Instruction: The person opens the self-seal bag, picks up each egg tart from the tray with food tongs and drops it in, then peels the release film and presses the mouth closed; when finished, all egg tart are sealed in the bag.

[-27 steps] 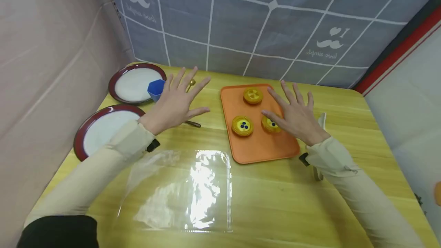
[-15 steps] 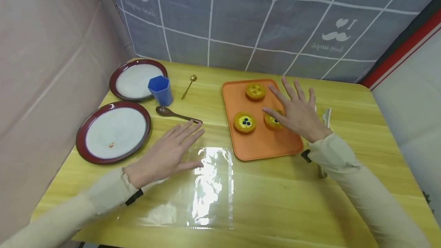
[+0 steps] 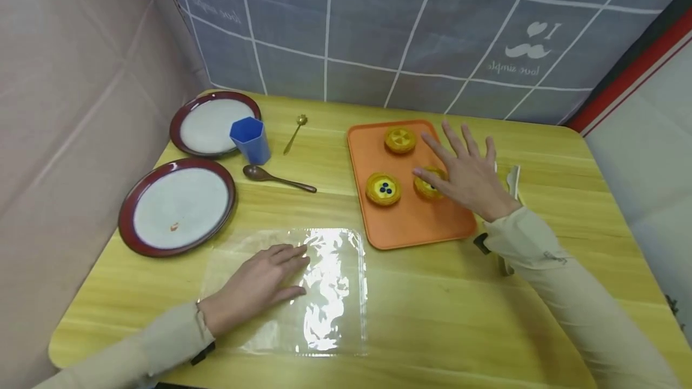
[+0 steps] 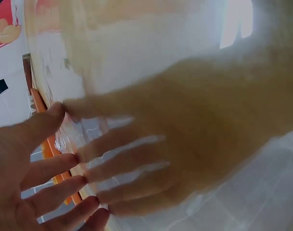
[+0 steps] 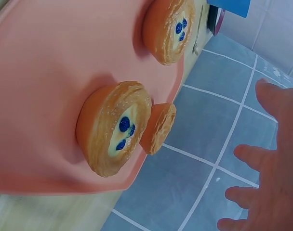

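My left hand lies over a clear plastic sheet with its fingers extended. In the left wrist view, the fingertips meet their own reflection on the glossy surface. My right hand is spread above the right side of an orange tray and holds nothing. Three tarts sit on that tray. One tart with blue berries is partly covered by the right hand in the head view. Another berry tart lies to its left, and a plain-topped tart is behind them.
Two maroon-rimmed plates stand at the left. A blue hexagonal cup is beside the back plate. Near it lie a brown spoon and a small gold spoon. A whitish utensil is partly hidden by the right arm.
My left hand has come down and toward me from beside the blue cup onto the plastic sheet, uncovering both spoons. The right hand has stayed spread over the tray.
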Available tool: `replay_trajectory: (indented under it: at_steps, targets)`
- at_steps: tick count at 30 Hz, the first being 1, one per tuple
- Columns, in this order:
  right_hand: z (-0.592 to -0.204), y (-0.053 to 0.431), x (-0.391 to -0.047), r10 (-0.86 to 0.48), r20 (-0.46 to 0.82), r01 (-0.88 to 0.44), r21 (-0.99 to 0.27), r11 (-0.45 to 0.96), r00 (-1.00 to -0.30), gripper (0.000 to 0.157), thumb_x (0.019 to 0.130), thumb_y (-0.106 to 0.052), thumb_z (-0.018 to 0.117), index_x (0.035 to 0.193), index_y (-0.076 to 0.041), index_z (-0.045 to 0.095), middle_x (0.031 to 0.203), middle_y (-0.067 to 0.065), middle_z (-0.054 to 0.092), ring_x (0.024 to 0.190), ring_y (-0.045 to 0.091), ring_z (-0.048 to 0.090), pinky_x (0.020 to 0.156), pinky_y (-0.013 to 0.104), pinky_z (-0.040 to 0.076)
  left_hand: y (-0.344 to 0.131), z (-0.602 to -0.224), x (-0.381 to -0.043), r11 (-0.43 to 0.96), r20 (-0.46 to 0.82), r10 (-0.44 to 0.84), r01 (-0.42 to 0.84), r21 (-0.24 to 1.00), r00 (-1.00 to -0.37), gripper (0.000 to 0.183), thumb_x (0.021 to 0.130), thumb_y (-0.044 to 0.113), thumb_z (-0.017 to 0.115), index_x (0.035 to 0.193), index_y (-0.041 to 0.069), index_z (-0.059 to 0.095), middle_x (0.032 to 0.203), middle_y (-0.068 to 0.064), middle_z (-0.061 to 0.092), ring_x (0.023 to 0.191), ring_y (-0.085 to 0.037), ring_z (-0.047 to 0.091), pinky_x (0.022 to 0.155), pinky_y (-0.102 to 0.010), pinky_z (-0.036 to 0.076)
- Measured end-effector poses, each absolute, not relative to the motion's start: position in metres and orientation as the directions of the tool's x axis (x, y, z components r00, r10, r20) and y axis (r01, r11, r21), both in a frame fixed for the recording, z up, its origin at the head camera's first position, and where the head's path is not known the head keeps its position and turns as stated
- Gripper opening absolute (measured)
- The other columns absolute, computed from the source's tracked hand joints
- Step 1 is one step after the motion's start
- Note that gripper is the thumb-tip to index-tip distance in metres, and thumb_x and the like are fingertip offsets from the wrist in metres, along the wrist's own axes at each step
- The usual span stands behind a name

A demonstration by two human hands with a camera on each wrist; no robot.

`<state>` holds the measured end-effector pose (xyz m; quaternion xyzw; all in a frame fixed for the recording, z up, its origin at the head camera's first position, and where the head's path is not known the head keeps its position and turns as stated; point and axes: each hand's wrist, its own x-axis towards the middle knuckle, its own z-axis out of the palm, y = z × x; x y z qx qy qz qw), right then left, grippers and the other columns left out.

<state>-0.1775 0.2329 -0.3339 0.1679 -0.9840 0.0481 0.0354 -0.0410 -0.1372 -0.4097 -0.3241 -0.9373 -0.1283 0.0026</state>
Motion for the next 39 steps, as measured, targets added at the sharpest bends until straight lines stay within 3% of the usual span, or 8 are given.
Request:
replay_trajectory:
  at_steps: [13, 20, 28, 39]
  targets:
    - [-0.337, 0.241, -0.172, -0.294, 0.073, -0.3, -0.097, 0.949, -0.953, 0.067, 0.083, -0.066, 0.034, 0.14, -0.039, 0.012, 0.151, -0.001, -0.003, 0.137, 0.033, -0.006, 0.099, 0.071, -0.005, -0.136, -0.414, -0.047, 0.738, 0.207, 0.604, 0.638, 0.221, -0.77, 0.02, 0.078, 0.03, 0.066, 0.095, 0.022, 0.069, 0.112, 0.0, 0.063, 0.102, -0.017, 0.057, 0.086, -0.034, 0.051]
    - [-0.338, 0.262, -0.157, -0.252, 0.071, -0.26, -0.166, 0.951, -0.965, 0.065, 0.085, -0.058, 0.043, 0.14, -0.033, 0.02, 0.15, 0.007, 0.008, 0.136, 0.038, 0.005, 0.097, 0.073, 0.005, -0.139, -0.411, -0.049, 0.707, 0.198, 0.639, 0.668, 0.232, -0.744, 0.022, 0.08, 0.023, 0.064, 0.101, 0.02, 0.067, 0.116, -0.003, 0.06, 0.107, -0.017, 0.054, 0.089, -0.033, 0.05]
    - [-0.353, 0.294, -0.138, -0.176, 0.072, -0.187, -0.206, 0.96, -0.982, 0.065, 0.083, -0.055, 0.048, 0.137, -0.022, 0.033, 0.144, 0.019, 0.025, 0.128, 0.045, 0.024, 0.091, 0.072, 0.017, -0.142, -0.412, -0.056, 0.646, 0.26, 0.674, 0.722, 0.247, -0.692, 0.023, 0.078, 0.018, 0.066, 0.101, 0.019, 0.067, 0.098, 0.006, 0.062, 0.093, -0.007, 0.056, 0.082, -0.024, 0.051]
    - [-0.366, 0.318, -0.12, -0.091, 0.017, -0.093, -0.267, 0.959, -0.996, 0.064, 0.084, -0.053, 0.05, 0.135, -0.016, 0.038, 0.142, 0.023, 0.027, 0.116, 0.051, 0.033, 0.079, 0.069, 0.025, -0.14, -0.416, -0.057, 0.659, 0.228, 0.683, 0.72, 0.219, -0.694, 0.026, 0.078, 0.016, 0.065, 0.104, 0.018, 0.066, 0.099, 0.003, 0.062, 0.095, -0.01, 0.056, 0.084, -0.028, 0.051]
